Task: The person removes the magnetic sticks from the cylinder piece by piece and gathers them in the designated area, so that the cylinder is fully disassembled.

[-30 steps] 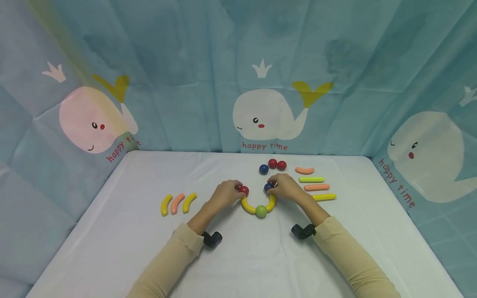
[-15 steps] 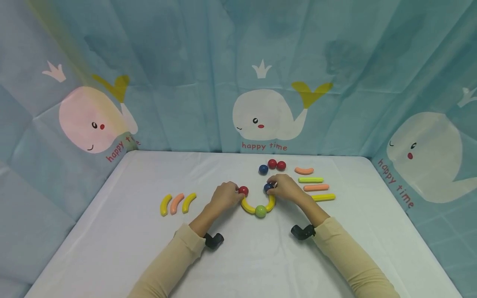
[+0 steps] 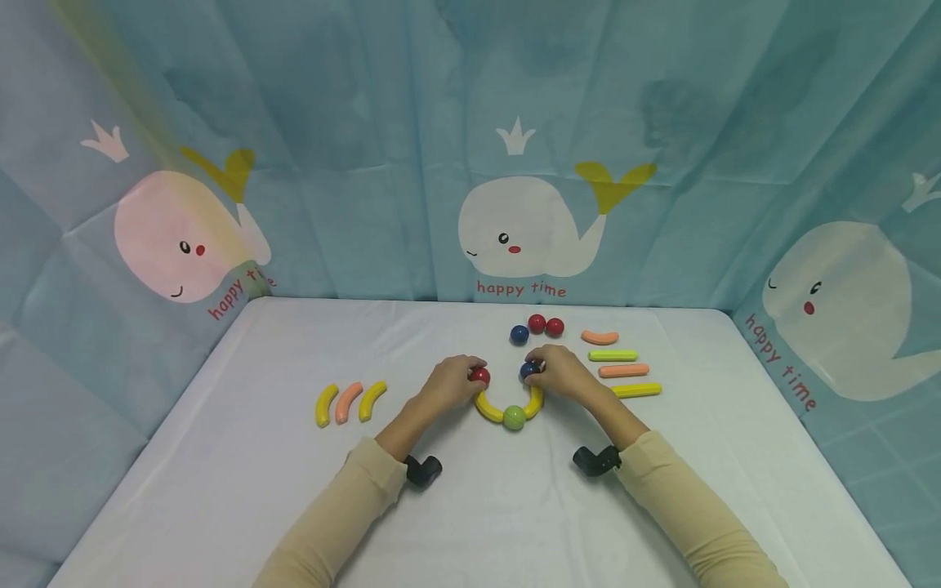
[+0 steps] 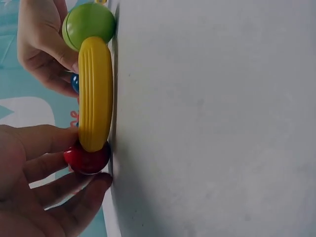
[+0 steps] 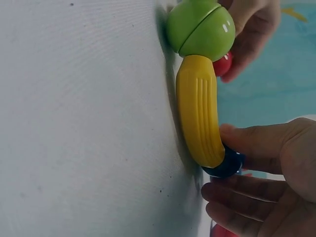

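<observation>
In the head view, a green ball point(image 3: 514, 417) joins two yellow curved rods point(image 3: 488, 408) into a U shape on the white table. My left hand point(image 3: 446, 384) pinches a red ball point(image 3: 480, 376) at the left rod's far end; the left wrist view has the thumb beside the joint of ball and rod point(image 4: 95, 94). At the other tip, my right hand point(image 3: 564, 371) holds a blue ball point(image 3: 528, 371) between thumb and fingers. The right wrist view shows this blue ball point(image 5: 226, 164) against the ribbed yellow rod point(image 5: 198, 111), partly hidden behind it.
Beyond the hands lie a second blue ball point(image 3: 519, 335) and two red balls point(image 3: 537, 324). Straight and curved rods, such as an orange one point(image 3: 623, 371), lie at right. Two yellow curved rods point(image 3: 327, 406) flank an orange curved rod point(image 3: 349, 403) at left. A whale-print curtain point(image 3: 353, 229) hangs behind.
My left hand shifts slightly around the red ball, its fingers lifting a little at the far side. The right hand stays on the blue ball, and the U shape keeps its place.
</observation>
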`<state>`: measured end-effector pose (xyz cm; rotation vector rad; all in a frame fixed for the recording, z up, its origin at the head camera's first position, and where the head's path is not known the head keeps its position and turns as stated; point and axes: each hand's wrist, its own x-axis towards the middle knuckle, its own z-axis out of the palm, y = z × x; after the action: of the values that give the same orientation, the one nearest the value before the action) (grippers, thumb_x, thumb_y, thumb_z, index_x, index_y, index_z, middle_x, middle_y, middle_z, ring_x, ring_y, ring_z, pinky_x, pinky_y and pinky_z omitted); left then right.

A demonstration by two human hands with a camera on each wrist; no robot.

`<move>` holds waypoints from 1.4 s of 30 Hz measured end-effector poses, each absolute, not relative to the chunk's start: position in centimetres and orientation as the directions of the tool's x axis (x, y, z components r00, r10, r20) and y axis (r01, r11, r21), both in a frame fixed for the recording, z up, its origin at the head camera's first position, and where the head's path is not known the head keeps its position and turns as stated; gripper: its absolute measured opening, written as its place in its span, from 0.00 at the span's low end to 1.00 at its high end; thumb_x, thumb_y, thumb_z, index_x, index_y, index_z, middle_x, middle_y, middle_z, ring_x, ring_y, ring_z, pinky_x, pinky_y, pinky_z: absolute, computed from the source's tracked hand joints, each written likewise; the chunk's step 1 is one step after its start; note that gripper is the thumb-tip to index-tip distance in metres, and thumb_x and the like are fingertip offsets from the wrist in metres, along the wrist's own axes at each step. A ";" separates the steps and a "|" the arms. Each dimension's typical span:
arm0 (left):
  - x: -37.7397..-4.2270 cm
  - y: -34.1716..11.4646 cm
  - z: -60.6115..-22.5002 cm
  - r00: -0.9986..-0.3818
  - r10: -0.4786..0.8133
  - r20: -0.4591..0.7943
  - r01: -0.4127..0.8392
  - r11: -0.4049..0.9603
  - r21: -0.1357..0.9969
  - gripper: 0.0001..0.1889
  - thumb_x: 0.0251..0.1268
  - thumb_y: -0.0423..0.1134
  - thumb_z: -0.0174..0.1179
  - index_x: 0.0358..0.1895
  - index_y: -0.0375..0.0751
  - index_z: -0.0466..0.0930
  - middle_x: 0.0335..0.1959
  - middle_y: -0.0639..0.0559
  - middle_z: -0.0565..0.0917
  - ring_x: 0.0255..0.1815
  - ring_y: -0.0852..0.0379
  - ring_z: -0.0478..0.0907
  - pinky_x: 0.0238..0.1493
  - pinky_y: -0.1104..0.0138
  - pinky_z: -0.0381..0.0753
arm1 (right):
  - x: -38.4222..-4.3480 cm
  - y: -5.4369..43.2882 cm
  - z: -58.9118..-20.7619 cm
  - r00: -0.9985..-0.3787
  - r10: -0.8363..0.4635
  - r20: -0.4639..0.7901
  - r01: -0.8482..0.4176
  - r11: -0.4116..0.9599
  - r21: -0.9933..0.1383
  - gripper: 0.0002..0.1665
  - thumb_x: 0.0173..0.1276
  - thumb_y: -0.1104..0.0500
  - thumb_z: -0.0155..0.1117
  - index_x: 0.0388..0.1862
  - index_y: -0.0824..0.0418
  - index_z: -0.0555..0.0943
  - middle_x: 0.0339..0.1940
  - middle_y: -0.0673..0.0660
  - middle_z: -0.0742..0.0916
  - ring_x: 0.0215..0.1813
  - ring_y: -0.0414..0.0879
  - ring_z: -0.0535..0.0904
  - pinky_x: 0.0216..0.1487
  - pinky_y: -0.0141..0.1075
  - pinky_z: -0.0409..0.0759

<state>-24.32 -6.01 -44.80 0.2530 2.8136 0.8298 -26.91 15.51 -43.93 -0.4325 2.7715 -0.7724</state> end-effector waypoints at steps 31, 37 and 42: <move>-18.5 -3.2 -44.0 -0.835 0.502 -0.223 0.321 0.775 0.544 0.12 0.58 0.46 0.69 0.39 0.44 0.82 0.25 0.58 0.76 0.23 0.64 0.70 0.25 0.75 0.69 | -25.8 11.7 -43.3 -0.816 -0.573 -0.076 -0.501 0.767 -0.401 0.21 0.61 0.62 0.70 0.55 0.59 0.83 0.53 0.55 0.86 0.58 0.50 0.81 0.63 0.45 0.78; -18.4 -3.6 -43.7 -0.850 0.481 -0.214 0.295 0.771 0.564 0.15 0.59 0.50 0.68 0.41 0.43 0.83 0.29 0.58 0.82 0.27 0.64 0.74 0.29 0.73 0.74 | -25.4 12.6 -43.2 -0.843 -0.536 -0.039 -0.468 0.767 -0.439 0.22 0.64 0.57 0.68 0.57 0.60 0.81 0.55 0.57 0.85 0.58 0.52 0.81 0.61 0.46 0.79; -20.1 -4.9 -43.1 -0.899 0.398 -0.184 0.231 0.787 0.571 0.16 0.63 0.51 0.64 0.45 0.43 0.84 0.36 0.54 0.85 0.32 0.60 0.76 0.33 0.69 0.77 | -25.1 13.9 -43.0 -0.892 -0.449 -0.045 -0.380 0.802 -0.462 0.20 0.65 0.55 0.68 0.54 0.62 0.83 0.49 0.57 0.86 0.48 0.49 0.81 0.50 0.42 0.83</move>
<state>-20.12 -4.91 -43.13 0.4842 2.6836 0.8026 -25.08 13.88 -43.02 -0.6564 2.8356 -0.6787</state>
